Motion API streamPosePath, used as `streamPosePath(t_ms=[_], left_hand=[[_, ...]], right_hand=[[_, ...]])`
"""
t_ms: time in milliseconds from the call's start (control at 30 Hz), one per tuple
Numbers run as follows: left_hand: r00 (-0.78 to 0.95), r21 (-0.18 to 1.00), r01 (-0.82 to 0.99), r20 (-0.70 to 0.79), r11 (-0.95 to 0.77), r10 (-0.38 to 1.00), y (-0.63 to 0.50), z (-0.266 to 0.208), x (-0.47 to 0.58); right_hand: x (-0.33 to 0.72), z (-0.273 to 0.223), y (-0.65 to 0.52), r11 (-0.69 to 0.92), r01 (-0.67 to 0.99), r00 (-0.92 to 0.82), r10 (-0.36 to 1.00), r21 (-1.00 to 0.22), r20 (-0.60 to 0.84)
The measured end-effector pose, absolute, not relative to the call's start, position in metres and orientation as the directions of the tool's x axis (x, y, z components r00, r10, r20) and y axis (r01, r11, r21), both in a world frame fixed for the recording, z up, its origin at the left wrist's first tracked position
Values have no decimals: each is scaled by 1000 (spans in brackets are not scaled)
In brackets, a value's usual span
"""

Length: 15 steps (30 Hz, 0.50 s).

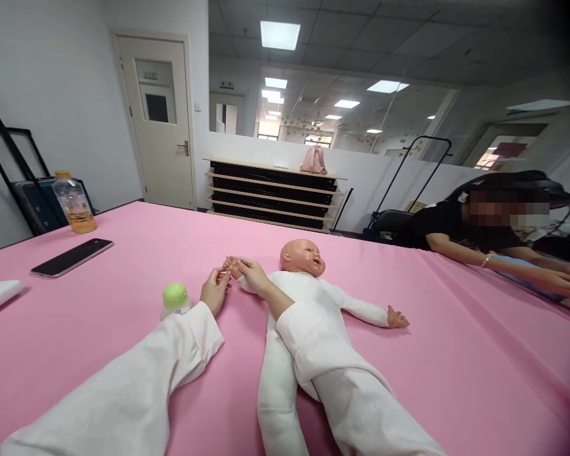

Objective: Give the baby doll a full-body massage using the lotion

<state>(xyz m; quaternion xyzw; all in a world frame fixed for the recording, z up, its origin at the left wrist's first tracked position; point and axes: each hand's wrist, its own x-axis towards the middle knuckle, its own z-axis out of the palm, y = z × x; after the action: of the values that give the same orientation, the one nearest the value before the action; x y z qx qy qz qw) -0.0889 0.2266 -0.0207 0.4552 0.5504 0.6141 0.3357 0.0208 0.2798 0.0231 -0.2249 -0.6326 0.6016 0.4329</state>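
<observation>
Taking the baby doll [311,301] as the middle of the dial and twelve as straight ahead, the doll lies on the pink tablecloth [456,373], its white cloth body on its back. Its bare head is at twelve, the face turned toward three, and a leg stretches down to about half past six; the wearer's right forearm crosses the lower body and hides part of it. One arm of the doll reaches out just past three, its small hand spread on the cloth.

The other arm points between nine and ten, where the right hand [253,277] holds it near the wrist, thumb and fingers closed in a narrow grip. The left hand [215,290] is at the tips of the doll's fingers, its own fingers curled close together; whether they pinch anything I cannot tell.

At nine from the left hand is a green-capped bottle [175,296], partly hidden by the left sleeve. Farther out, between nine and ten from the doll, lies a smartphone [73,258], and at ten a drink bottle [75,202] with an orange cap. Between two and three, another person [437,221] leans over the table with arms extended. A pink backpack [314,160] sits at twelve on a low rack [270,190].
</observation>
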Motion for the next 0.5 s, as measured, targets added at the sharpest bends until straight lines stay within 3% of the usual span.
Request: streamPosePath(t_ms=[200,367,500], left_hand=[[-250,976,-74,182,-206,951,223,-18,-86],[-248,973,-42,211,-229,945,214,-11,-83],[-260,966,21,256,-259,931,210,-7,-81]], right_hand=[[24,25,272,314,-75,-589,752,-946,296],[19,29,257,635,254,-466,741,-730,483],[16,32,250,609,299,-413,777,-735,475]])
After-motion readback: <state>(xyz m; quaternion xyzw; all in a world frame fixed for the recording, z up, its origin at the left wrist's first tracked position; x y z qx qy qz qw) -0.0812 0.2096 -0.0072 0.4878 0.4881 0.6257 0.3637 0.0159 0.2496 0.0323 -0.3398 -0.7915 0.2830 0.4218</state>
